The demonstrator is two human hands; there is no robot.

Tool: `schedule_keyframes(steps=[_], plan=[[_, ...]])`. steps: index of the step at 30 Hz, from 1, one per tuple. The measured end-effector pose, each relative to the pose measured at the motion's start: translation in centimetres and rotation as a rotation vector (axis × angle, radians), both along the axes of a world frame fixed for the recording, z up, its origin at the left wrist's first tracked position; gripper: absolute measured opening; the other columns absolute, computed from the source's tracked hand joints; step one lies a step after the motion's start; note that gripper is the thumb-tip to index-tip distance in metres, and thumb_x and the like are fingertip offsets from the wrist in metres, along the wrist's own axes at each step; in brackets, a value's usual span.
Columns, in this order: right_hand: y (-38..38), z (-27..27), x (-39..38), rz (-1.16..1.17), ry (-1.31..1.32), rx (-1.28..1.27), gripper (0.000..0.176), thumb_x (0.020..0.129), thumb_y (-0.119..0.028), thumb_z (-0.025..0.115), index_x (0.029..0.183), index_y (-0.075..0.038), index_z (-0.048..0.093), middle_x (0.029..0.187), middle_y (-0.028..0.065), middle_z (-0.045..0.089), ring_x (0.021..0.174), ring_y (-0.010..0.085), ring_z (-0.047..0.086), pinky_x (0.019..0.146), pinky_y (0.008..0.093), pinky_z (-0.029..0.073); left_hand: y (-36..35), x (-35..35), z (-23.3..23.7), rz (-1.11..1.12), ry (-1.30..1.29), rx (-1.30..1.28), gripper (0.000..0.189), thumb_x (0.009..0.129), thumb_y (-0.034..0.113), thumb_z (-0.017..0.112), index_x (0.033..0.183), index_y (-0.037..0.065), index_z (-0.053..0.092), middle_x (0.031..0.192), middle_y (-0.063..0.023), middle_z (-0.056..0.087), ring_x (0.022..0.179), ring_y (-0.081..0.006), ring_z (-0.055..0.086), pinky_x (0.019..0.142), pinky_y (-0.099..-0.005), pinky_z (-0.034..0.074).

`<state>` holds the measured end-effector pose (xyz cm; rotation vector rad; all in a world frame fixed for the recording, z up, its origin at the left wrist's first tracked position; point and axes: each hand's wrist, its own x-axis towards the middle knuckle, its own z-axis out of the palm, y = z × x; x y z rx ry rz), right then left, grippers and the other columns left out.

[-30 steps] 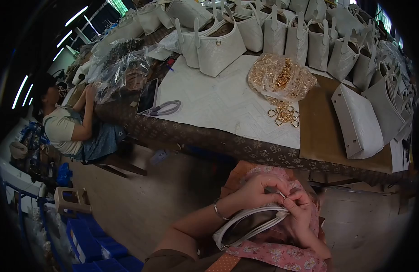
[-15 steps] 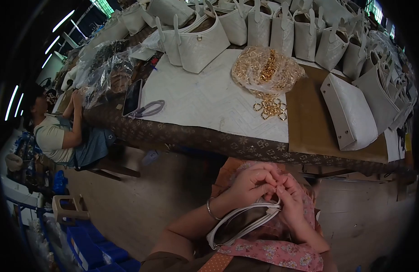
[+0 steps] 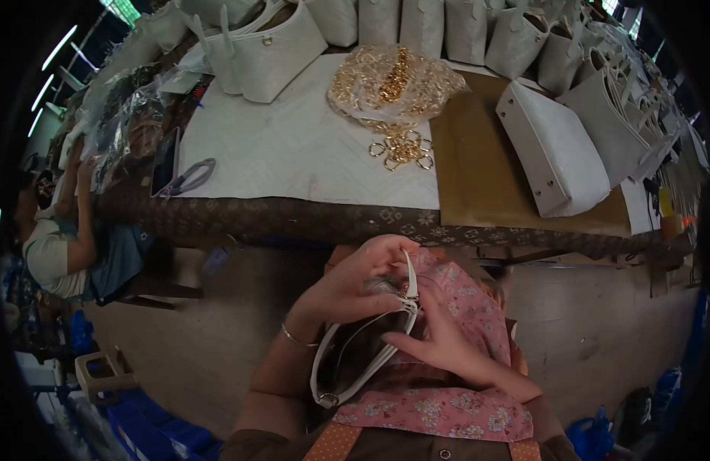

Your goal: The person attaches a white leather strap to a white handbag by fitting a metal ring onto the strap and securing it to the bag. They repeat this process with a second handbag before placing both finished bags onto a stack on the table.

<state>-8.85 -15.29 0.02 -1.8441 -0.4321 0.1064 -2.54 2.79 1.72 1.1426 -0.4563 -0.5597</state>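
Note:
A white handbag point(image 3: 317, 378) sits on my lap, its dark opening facing up. My left hand point(image 3: 355, 286) is closed, pinching a narrow white strap point(image 3: 411, 278) that rises from the bag's far end. A small gold-coloured fitting shows at the base of that strap. My right hand point(image 3: 445, 342) grips the end of the bag, its thumb over the rim and the other fingers partly hidden. A pink floral apron point(image 3: 478, 319) lies under and around the bag.
On the table ahead are a plastic bag of gold rings point(image 3: 370, 84), loose gold rings point(image 3: 405, 150), a phone point(image 3: 166, 161) and a white handbag on its side point(image 3: 558, 154). Several white handbags point(image 3: 282, 54) line the back. Another person point(image 3: 51, 253) sits at the left.
My left hand has lifted the white strap upright from the bag's end. The right hand has shifted down to the rim. The view has swung, so the table appears further left and higher.

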Motion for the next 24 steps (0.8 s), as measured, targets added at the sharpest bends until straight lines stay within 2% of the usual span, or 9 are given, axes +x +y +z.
schedule_keyframes(steps=[1, 4, 9, 11, 14, 16, 17, 19, 24], plan=[[-0.2, -0.4, -0.2, -0.004, 0.070, 0.011, 0.057, 0.070, -0.013, 0.072, 0.120, -0.002, 0.045, 0.118, 0.0169, 0.041, 0.112, 0.0317, 0.043, 0.094, 0.0368, 0.038, 0.3, 0.1, 0.1, -0.116, -0.194, 0.058, 0.058, 0.083, 0.005, 0.059, 0.134, -0.001, 0.032, 0.119, -0.0108, 0.047, 0.107, -0.0167, 0.052, 0.087, -0.0278, 0.044], [-0.7, -1.3, -0.6, 0.009, 0.124, 0.020, 0.057, 0.071, -0.009, 0.068, 0.123, -0.002, 0.043, 0.117, 0.0170, 0.042, 0.109, 0.0297, 0.046, 0.089, 0.0340, 0.041, 0.5, 0.3, -0.1, -0.178, -0.427, 0.200, 0.073, 0.082, 0.002, 0.059, 0.142, 0.001, 0.016, 0.121, -0.0103, 0.049, 0.106, -0.0160, 0.052, 0.089, -0.0272, 0.042], [-2.2, -2.2, -0.4, 0.152, 0.327, 0.013, 0.052, 0.075, -0.002, 0.063, 0.122, -0.002, 0.041, 0.103, 0.0134, 0.055, 0.094, 0.0204, 0.056, 0.079, 0.0276, 0.045, 2.0, 2.6, 0.3, -0.374, -0.108, 0.413, 0.065, 0.085, 0.001, 0.055, 0.141, 0.003, 0.022, 0.105, -0.0059, 0.056, 0.095, -0.0111, 0.053, 0.085, -0.0238, 0.041], [-2.0, -4.1, -0.1, 0.166, 0.518, 0.277, 0.048, 0.079, 0.004, 0.059, 0.121, -0.003, 0.038, 0.093, 0.0079, 0.060, 0.085, 0.0130, 0.057, 0.073, 0.0232, 0.045, 1.4, 2.8, -1.0, -0.441, -0.033, 0.440, 0.059, 0.086, 0.002, 0.054, 0.139, 0.003, 0.027, 0.100, -0.0040, 0.058, 0.092, -0.0097, 0.053, 0.083, -0.0228, 0.041], [-2.0, -4.6, 0.4, 0.215, 0.691, 0.507, 0.054, 0.081, 0.011, 0.054, 0.128, -0.005, 0.032, 0.103, 0.0047, 0.057, 0.095, 0.0090, 0.054, 0.079, 0.0220, 0.043, -0.1, 2.7, -3.8, -0.328, 0.061, 0.230, 0.039, 0.088, 0.005, 0.053, 0.126, 0.003, 0.045, 0.094, -0.0008, 0.056, 0.088, -0.0078, 0.051, 0.078, -0.0214, 0.041], [-2.1, -4.8, 0.5, 0.236, 0.691, 0.543, 0.054, 0.081, 0.011, 0.055, 0.127, -0.006, 0.033, 0.103, 0.0048, 0.057, 0.095, 0.0090, 0.054, 0.079, 0.0221, 0.043, -0.1, 2.4, -4.6, -0.324, -0.121, 0.260, 0.021, 0.086, 0.005, 0.054, 0.107, 0.002, 0.055, 0.087, 0.0003, 0.056, 0.087, -0.0075, 0.051, 0.078, -0.0226, 0.042], [-2.2, -5.0, 0.5, 0.261, 0.692, 0.578, 0.053, 0.081, 0.010, 0.056, 0.126, -0.006, 0.034, 0.103, 0.0049, 0.057, 0.094, 0.0090, 0.054, 0.080, 0.0221, 0.043, 0.2, 2.5, -4.7, -0.328, -0.117, 0.257, 0.021, 0.086, 0.005, 0.054, 0.107, 0.002, 0.055, 0.087, 0.0003, 0.056, 0.087, -0.0075, 0.051, 0.078, -0.0226, 0.042], [-2.3, -5.4, 0.6, 0.259, 0.703, 0.590, 0.054, 0.080, 0.009, 0.057, 0.127, -0.006, 0.033, 0.103, 0.0048, 0.057, 0.094, 0.0097, 0.055, 0.080, 0.0231, 0.043, 0.5, 3.0, -3.6, -0.493, -0.386, 0.237, 0.011, 0.083, 0.010, 0.061, 0.089, 0.004, 0.056, 0.084, 0.0023, 0.051, 0.080, -0.0067, 0.047, 0.073, -0.0228, 0.040], [-2.0, -3.8, 1.5, 0.240, 0.662, 0.728, 0.048, 0.083, 0.003, 0.058, 0.123, -0.005, 0.033, 0.099, 0.0052, 0.057, 0.089, 0.0114, 0.057, 0.077, 0.0240, 0.046, 0.2, 1.3, -3.6, -0.285, -0.217, 0.237, 0.030, 0.071, 0.010, 0.069, 0.073, 0.009, 0.039, 0.075, 0.0026, 0.043, 0.072, -0.0074, 0.040, 0.065, -0.0222, 0.035]])
